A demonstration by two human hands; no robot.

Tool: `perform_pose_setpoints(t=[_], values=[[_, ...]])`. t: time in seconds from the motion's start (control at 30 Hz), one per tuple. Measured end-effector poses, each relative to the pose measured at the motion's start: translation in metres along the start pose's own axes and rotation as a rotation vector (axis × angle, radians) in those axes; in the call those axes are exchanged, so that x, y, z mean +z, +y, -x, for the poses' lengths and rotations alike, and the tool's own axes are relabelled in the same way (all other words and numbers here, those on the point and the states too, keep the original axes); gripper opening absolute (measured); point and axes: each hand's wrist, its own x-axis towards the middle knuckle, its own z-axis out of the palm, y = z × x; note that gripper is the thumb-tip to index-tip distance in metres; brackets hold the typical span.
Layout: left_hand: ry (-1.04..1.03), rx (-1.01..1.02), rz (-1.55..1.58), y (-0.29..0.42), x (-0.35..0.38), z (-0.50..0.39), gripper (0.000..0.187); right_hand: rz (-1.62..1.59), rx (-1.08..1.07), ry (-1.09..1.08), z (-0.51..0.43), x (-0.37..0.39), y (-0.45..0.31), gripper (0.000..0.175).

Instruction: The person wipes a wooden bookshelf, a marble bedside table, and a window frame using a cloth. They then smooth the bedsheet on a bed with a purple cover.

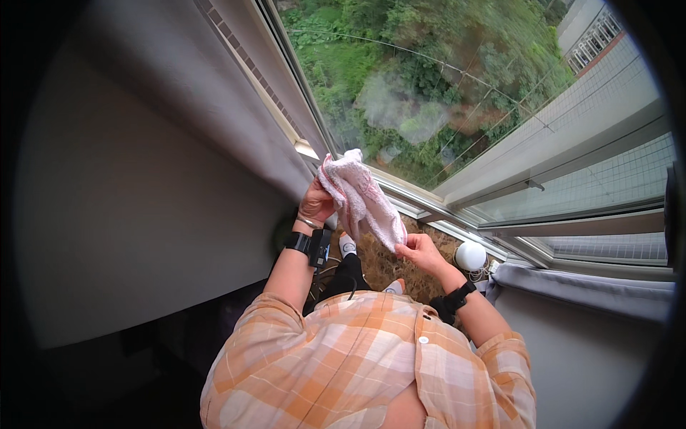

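Observation:
A pale pink terry cloth (364,195) with red edge stripes hangs loosely folded between my two hands, in front of a window pane (396,96). My left hand (317,201) grips its upper left part; some of those fingers are hidden behind the fabric. With thumb and fingers, my right hand (420,252) pinches the lower right corner. Through the glass, which bears a whitish hazy patch (402,104), green trees show. Whether the cloth touches the window frame behind it I cannot tell.
Grey curtains hang at the left (225,102) and lower right (579,287). A white round object (471,256) with a coiled cord stands on the brown marbled surface (375,246) under my feet. A window handle (536,185) juts from the right-hand frame.

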Motion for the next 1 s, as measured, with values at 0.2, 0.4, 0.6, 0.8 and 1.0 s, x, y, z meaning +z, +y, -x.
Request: perform_pose_setpoints(t=[0.2,0.4,0.6,0.8,1.0], values=[[-0.086,-0.057,-0.033,-0.002,-0.016,0.000,0.084,0.250,0.068,0.072,-0.009,0.001,0.038,0.021],[-0.092,-0.158,-0.074,-0.002,-0.023,0.004,0.082,0.177,0.104,0.161,-0.017,-0.001,0.070,0.023],[-0.050,-0.186,-0.046,0.001,-0.011,0.005,0.073,0.132,0.029,0.231,-0.017,0.004,0.074,0.018],[-0.001,-0.153,-0.053,-0.001,-0.012,0.008,0.065,0.032,-0.003,0.273,-0.014,0.008,0.071,0.018],[0.018,-0.277,-0.078,0.004,-0.033,0.008,0.073,0.060,0.016,0.340,-0.009,0.008,0.055,0.023]])
